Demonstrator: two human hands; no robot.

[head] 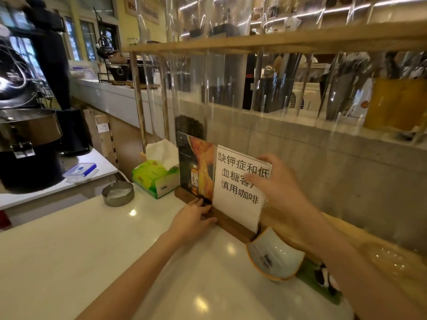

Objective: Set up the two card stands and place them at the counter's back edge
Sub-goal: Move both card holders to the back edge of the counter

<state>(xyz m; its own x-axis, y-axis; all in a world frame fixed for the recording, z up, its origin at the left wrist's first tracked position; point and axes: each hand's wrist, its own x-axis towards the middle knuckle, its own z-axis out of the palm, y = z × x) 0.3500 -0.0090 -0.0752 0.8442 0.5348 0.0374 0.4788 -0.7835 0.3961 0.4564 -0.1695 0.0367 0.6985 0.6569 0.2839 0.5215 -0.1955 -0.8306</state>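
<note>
Two card stands stand upright side by side at the back of the white counter (97,245), against the grey wall. The left stand (196,167) shows a dark advert with a bottle, in a wooden base (182,197). The right stand (238,183) holds a white sheet with black Chinese characters in a wooden base (233,225). My left hand (194,218) rests on the wooden base where the two stands meet, fingers pressed against it. My right hand (277,183) grips the white card's upper right edge.
A green tissue box (157,179) sits left of the stands, a round metal tin (117,194) further left. A pale ceramic cup (275,255) stands right of the wooden base. A coffee roaster (25,139) and plastic box (80,172) occupy the lower table at left.
</note>
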